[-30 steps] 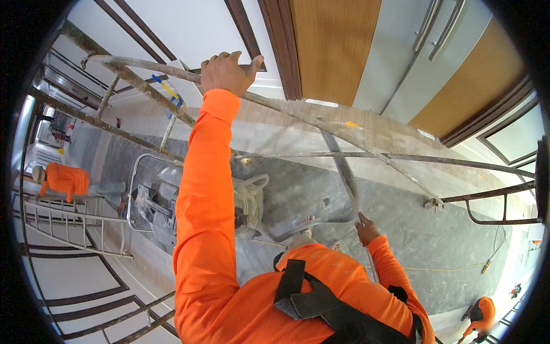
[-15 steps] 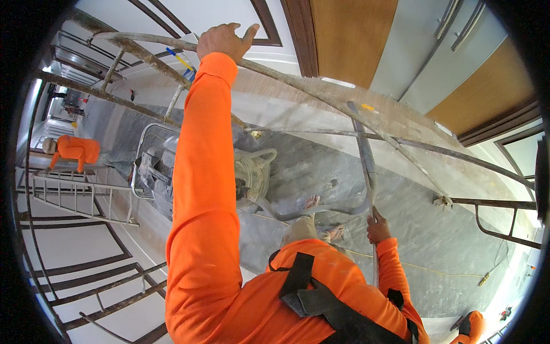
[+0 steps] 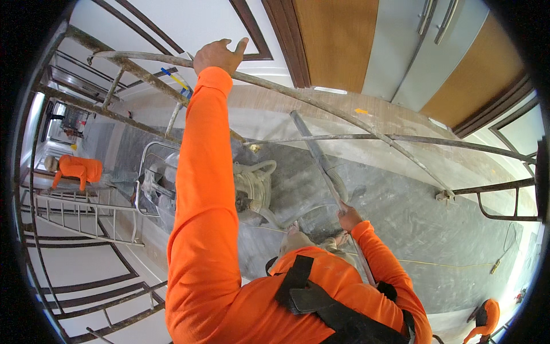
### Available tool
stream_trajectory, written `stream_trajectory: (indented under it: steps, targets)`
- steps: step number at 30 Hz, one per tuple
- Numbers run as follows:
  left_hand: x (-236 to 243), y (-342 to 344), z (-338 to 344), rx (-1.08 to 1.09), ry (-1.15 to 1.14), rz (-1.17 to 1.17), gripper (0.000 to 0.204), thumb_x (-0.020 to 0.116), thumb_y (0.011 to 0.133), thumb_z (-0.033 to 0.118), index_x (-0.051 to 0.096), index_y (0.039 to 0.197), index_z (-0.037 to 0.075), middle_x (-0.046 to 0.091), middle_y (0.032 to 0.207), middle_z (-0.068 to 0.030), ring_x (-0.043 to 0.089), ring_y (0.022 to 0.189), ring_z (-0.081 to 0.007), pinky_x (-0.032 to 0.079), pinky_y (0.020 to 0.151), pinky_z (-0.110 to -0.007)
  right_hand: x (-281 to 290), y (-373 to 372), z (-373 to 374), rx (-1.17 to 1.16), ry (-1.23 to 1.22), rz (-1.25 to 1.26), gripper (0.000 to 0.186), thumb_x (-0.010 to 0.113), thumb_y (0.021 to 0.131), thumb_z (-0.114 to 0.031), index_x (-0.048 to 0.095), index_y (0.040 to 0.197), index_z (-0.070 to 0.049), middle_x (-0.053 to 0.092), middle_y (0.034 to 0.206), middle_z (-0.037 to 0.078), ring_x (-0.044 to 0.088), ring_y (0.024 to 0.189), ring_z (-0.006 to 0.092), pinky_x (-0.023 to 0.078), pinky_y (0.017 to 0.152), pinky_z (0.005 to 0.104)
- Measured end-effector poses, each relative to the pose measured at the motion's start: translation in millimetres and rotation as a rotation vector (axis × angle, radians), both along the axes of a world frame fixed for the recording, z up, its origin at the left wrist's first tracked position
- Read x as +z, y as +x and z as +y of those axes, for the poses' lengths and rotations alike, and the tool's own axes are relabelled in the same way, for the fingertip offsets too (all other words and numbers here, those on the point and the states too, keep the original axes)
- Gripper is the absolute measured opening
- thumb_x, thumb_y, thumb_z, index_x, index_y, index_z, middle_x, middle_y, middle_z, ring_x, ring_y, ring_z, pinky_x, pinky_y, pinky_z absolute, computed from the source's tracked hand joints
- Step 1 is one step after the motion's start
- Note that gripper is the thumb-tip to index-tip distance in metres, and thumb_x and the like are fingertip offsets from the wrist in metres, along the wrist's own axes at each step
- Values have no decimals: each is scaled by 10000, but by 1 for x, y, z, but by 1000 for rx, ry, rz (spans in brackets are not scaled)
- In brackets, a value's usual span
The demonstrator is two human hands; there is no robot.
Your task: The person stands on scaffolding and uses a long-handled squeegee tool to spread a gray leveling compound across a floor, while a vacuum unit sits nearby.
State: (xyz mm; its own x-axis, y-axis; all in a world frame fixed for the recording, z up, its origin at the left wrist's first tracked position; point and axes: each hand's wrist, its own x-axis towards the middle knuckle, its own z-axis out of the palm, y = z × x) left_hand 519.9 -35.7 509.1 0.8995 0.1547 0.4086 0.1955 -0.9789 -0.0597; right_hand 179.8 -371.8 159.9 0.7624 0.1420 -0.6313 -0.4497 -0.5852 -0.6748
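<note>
My left hand rests high up on a dusty scaffold tube, fingers curled over it and thumb raised. My right hand grips a metal wand with a grey ribbed hose alongside; its pale tubular far part reaches beneath the scaffold toward the light floor band by the doors. Below and left stands a dusty vacuum machine with a coiled hose, beside a metal-handled cart, partly hidden by my left arm. My bare feet show on the grey floor.
Scaffold frames cross both sides. A worker in orange bends beside a metal ladder at left; another is at lower right. A yellow cable lies on the floor. Wood and steel doors line the wall above.
The wand and ribbed hose have swung left, with my right hand shifting left and slightly up since the last frame. My left hand stays on the scaffold tube.
</note>
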Motion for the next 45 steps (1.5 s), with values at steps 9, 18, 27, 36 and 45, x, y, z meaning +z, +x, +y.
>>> stream_trajectory:
  steps: [9, 18, 27, 36, 45]
  targets:
    - [8, -13, 5, -79, -22, 74, 736, 420, 860, 760, 691, 1226, 181, 716, 1108, -126, 671, 1059, -304, 536, 892, -418, 9, -52, 9, -158, -63, 0, 571, 548, 939, -183, 402, 1489, -146, 613, 944, 223, 613, 770, 309, 496, 695, 396]
    - [7, -13, 9, -125, 29, 107, 651, 445, 890, 692, 741, 1110, 155, 737, 1024, -116, 701, 964, -295, 552, 816, -420, 7, -102, -20, -585, -63, 120, 533, 555, 985, -280, 403, 1496, -270, 451, 542, 1, 431, 385, 133, 398, 345, 324]
    - [3, -13, 7, -184, 62, -18, 623, 455, 930, 625, 750, 782, 96, 710, 741, -93, 693, 733, -290, 519, 687, -402, 12, -90, -13, -639, 82, 123, 610, 622, 949, -304, 393, 1506, -213, 513, 587, 33, 469, 415, 162, 393, 361, 363]
    - [12, -11, -6, -176, 1, -7, 608, 449, 936, 623, 751, 825, 108, 714, 774, -99, 698, 781, -280, 519, 729, -408, -102, -19, -29, -256, -49, -284, 582, 613, 938, -237, 426, 1485, -173, 533, 615, 55, 514, 447, 180, 431, 388, 369]
    - [6, -15, 11, -132, -13, -33, 582, 444, 934, 622, 747, 882, 128, 718, 795, -82, 699, 798, -274, 531, 719, -413, 0, 42, -7, -587, 156, 238, 625, 606, 957, -237, 348, 1526, -222, 469, 562, 39, 457, 408, 165, 411, 366, 350]
